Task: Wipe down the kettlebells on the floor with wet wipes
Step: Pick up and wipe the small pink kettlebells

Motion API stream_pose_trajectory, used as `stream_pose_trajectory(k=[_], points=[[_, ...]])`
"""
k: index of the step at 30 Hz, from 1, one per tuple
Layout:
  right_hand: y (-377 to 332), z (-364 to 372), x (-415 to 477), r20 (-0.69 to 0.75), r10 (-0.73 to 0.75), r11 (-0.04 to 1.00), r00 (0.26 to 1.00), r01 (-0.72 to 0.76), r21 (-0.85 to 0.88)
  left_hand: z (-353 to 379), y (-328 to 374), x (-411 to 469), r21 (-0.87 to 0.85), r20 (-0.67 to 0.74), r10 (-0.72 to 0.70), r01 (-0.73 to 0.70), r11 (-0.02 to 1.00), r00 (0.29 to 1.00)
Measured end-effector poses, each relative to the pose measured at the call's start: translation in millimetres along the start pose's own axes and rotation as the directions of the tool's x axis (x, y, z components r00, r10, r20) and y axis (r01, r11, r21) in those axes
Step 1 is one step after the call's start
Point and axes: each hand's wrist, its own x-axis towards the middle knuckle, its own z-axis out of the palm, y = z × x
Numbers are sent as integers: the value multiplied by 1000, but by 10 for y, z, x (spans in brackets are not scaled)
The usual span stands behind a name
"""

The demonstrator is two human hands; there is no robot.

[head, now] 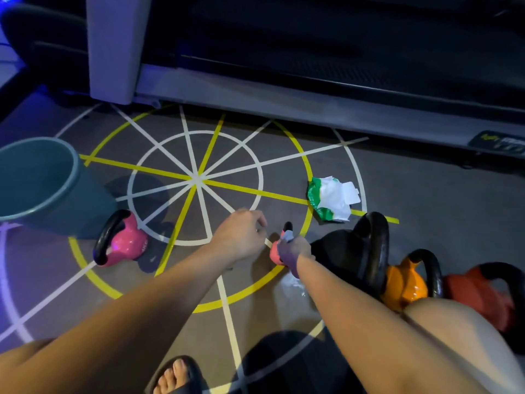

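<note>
**A:** In the head view, where is the work?

**B:** On the near pink kettlebell (pixel 275 251), on the floor just beside the black kettlebell (pixel 369 245). The right hand (pixel 295 253) clutches a wipe (pixel 287 237) against its body, below the black handle.

**A:** And the other hand?

**B:** The left hand (pixel 241 237) hovers close by with its fingers curled. I cannot tell whether it pinches anything.

**A:** How will the kettlebell handle?

**B:** It is small, so it is probably light enough to tip. It is also hard and glossy, and likely slippery once wet, so I'd steady it by the handle. The wipe is limp. The second pink kettlebell (pixel 125 241), orange kettlebell (pixel 403 282) and red kettlebell (pixel 477 288) stand near, and the wipe pack (pixel 331 200) lies beyond.
</note>
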Motion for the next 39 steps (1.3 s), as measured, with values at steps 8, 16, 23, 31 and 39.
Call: stream_pose_trajectory(k=[8, 16, 23, 31, 39], points=[[-115, 68, -638, -299, -101, 984, 949, 52, -168, -26, -194, -104, 34, 24, -32, 31, 999, 999], [-545, 150, -1039, -257, -589, 745, 766, 390, -542, -321, -787, -263, 23, -90, -151, 154, 988, 984], [-906, 691, -1019, -153, -886, 412, 437, 595, -690, -806, -1885, -340, 63, -179, -434, 451, 890, 883], [-1109, 1402, -994, -126, -881, 417, 457, 622, -663, -454, -3016, -32, -245, -130, -736, 698, 673, 664], [-519, 1016, -337, -66, -489, 631, 870, 301, -715, -231, -2631, 346, -6, -612, -491, 617, 787, 620]])
